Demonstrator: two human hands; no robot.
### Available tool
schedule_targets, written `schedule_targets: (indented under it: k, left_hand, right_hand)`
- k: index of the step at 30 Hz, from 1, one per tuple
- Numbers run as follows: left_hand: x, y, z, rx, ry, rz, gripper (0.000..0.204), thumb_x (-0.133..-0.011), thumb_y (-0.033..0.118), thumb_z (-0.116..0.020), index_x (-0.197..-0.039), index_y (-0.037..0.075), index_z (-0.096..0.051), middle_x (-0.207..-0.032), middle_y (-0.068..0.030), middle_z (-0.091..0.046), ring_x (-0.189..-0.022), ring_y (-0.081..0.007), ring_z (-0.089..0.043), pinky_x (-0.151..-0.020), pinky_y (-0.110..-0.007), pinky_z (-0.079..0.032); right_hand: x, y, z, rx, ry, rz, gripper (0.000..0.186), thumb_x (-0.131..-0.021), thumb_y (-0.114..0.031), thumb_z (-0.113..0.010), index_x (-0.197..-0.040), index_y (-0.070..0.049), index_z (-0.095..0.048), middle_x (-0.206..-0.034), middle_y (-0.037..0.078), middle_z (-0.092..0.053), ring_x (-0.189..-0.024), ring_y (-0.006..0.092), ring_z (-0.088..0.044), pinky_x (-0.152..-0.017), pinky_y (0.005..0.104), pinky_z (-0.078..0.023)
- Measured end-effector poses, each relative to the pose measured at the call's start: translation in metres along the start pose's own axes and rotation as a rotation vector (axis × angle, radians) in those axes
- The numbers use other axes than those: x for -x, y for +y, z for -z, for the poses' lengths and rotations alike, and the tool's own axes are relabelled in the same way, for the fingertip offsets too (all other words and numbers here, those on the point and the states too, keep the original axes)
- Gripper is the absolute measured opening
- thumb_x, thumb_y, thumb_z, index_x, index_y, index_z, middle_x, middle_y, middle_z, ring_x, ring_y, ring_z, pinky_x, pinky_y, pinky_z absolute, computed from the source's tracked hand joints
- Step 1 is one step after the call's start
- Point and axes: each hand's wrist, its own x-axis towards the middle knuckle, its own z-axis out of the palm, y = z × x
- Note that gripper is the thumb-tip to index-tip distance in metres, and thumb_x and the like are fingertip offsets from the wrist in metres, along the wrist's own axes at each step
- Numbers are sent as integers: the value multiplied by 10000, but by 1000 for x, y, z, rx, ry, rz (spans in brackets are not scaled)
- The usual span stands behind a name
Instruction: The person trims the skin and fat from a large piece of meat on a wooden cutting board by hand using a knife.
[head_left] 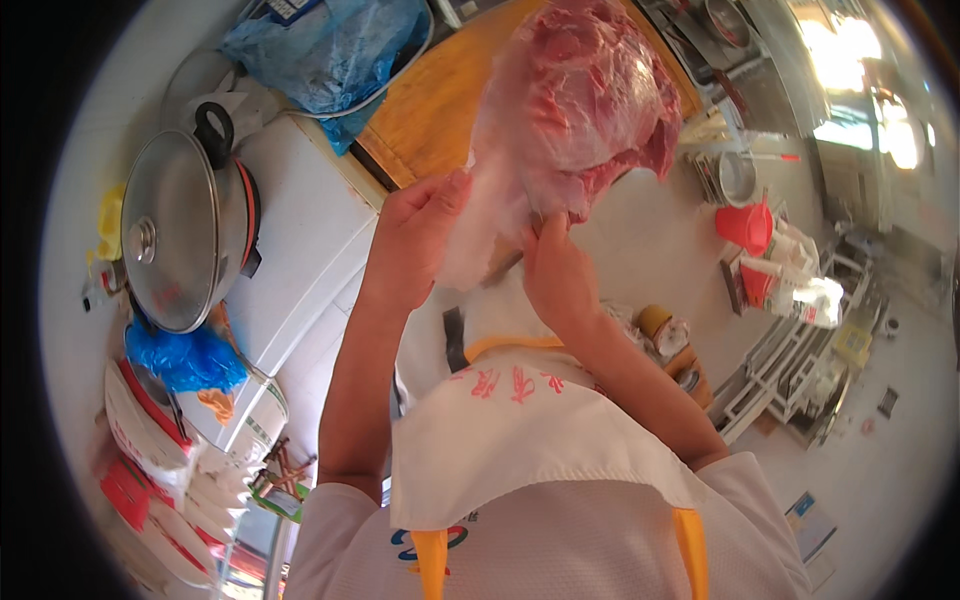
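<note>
A large piece of red raw meat point(590, 95) lies at the top of a wooden board point(420, 90), with a pale translucent sheet point(470, 240), perhaps plastic, along its left and lower side. My left hand point(420, 235) pinches this sheet left of the meat, thumb uppermost. My right hand point(555, 275) is closed at the meat's lower edge, beside the sheet; what its fingers grip is hidden.
A lidded electric pan point(170, 235) stands on the white surface at left, near blue plastic bags point(185, 360) and a blue bundle point(310, 55). At right are a red plastic container point(742, 228), a metal pot point(738, 180), packages and metal racks.
</note>
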Motion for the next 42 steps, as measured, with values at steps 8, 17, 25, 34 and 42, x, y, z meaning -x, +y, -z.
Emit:
schedule_targets:
  k: [8,17,25,34,42]
  left_hand:
    - [-2,34,-3,-139,-61,70,360,-1127,388,-656,-1017,53,-728,-852,27,-682,-741,-50,-620,-663,-249,-519]
    - [-7,40,4,-109,-154,113,357,-1126,385,-665,-1007,54,-728,-844,42,-661,-754,-21,-568,-665,-243,-495]
    - [-14,37,24,-144,-19,101,403,-1123,413,-674,-1085,24,-774,-940,34,-696,-778,-39,-583,-698,-241,-504]
    - [-14,33,32,-142,63,69,440,-1115,419,-686,-1141,-14,-766,-991,-9,-725,-816,-72,-629,-725,-267,-547]
    - [-6,61,33,-102,121,47,423,-1115,390,-692,-1131,-26,-766,-968,-8,-724,-830,-73,-637,-734,-261,-549]
  right_hand:
    - [8,-18,-40,20,99,-99,300,-1112,-245,-572,-1234,3,-456,-890,307,-736,-866,575,-707,-763,648,-545]
    - [-10,-58,-19,-1158,189,-79,454,-1140,-266,-551,-1560,-109,-481,-1490,62,-619,-1307,244,-669,-1045,432,-574]
    - [-35,-80,9,-1763,61,-160,438,-1145,-251,-544,-1549,-87,-501,-1542,71,-596,-1377,250,-631,-1126,430,-550]
    - [-75,-69,-33,-684,196,43,364,-1123,-214,-578,-1445,-58,-511,-1400,125,-639,-1269,312,-655,-1037,470,-558]
    - [-31,-51,-28,-624,135,17,306,-1106,-196,-599,-1347,-28,-511,-1270,181,-671,-1147,375,-681,-941,508,-561]
